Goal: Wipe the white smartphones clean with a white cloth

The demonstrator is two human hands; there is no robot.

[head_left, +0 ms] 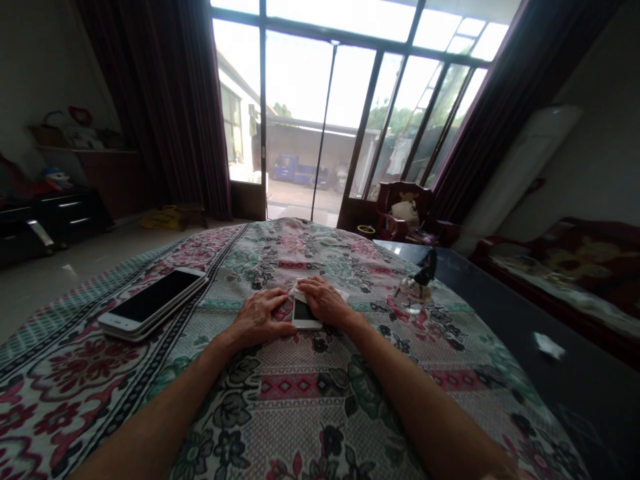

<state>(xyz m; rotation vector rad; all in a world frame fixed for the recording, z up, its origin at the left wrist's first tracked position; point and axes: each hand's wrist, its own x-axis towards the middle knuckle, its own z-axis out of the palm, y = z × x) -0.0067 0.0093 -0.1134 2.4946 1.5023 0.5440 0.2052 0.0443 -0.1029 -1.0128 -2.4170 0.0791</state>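
Observation:
A white smartphone [307, 324] with a dark screen lies face up on the patterned cloth in front of me. My left hand [263, 317] holds its left side, thumb at the near corner and fingers along the edge. Pressed down over the phone's far part is my right hand [325, 301], with a white wipe [296, 292] under its fingers. The wipe's edges stick out past the fingertips, and much of the screen is covered. To the left, a stack of white phones [155, 303] rests on the cloth, the top one screen up.
A floral tablecloth [300, 413] spreads under everything. On the right stands a clear spray bottle [414, 293] with a black nozzle. Beyond it a crumpled white tissue [549, 345] lies on a dark tabletop [505, 307]. A wooden chair [395, 210] is near the glass doors.

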